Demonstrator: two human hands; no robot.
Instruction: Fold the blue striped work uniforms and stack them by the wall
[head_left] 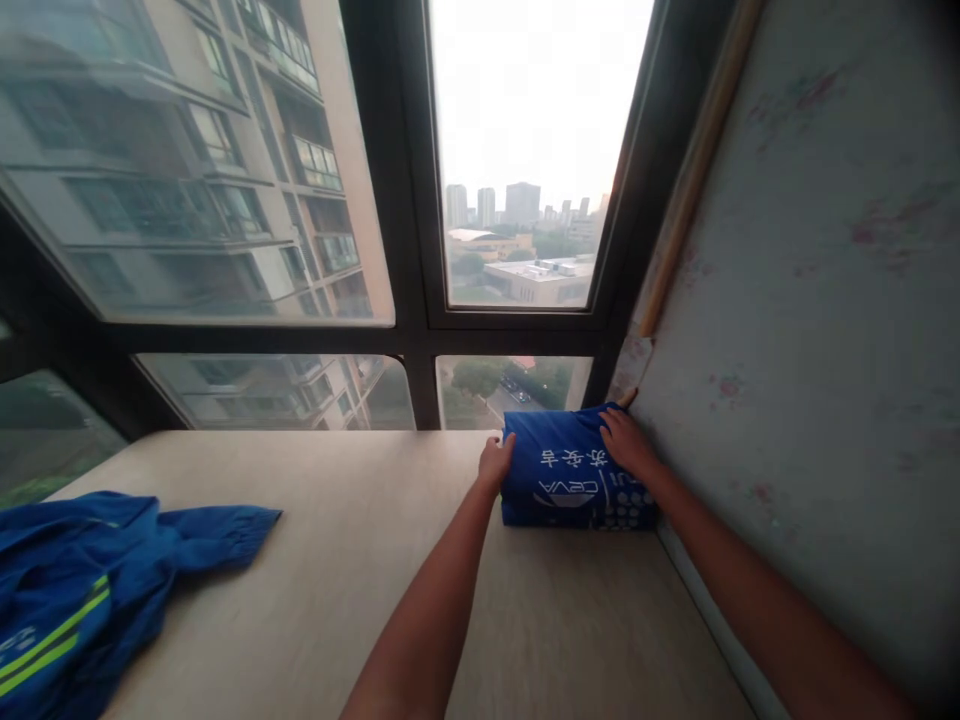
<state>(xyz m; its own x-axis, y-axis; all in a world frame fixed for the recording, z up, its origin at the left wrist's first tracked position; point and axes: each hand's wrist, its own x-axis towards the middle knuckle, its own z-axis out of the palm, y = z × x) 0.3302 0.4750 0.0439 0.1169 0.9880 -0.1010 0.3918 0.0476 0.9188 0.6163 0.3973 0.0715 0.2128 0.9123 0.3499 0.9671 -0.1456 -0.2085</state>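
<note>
A folded blue garment (pixel 559 490) with white printed characters and a logo lies as a thick, neat bundle on the pale wooden surface, in the corner by the window and wall. My left hand (pixel 496 462) grips its left edge, thumb toward me. At its upper right, my right hand (pixel 628 445) holds the bundle, with fingers bent over the top edge and somewhat apart. The underside of the bundle and part of the left fingers are hidden. Well to the left, a blue jacket (pixel 135 570) with yellow-green stripes lies loosely spread, one sleeve pointing right.
The pale wooden surface (pixel 315 600) runs up to dark-framed windows (pixel 416 250). On the right stands a wall with floral paper (pixel 810 400), close beside my right arm. A wooden strip (pixel 694 190) runs along the wall's edge. Buildings show outside.
</note>
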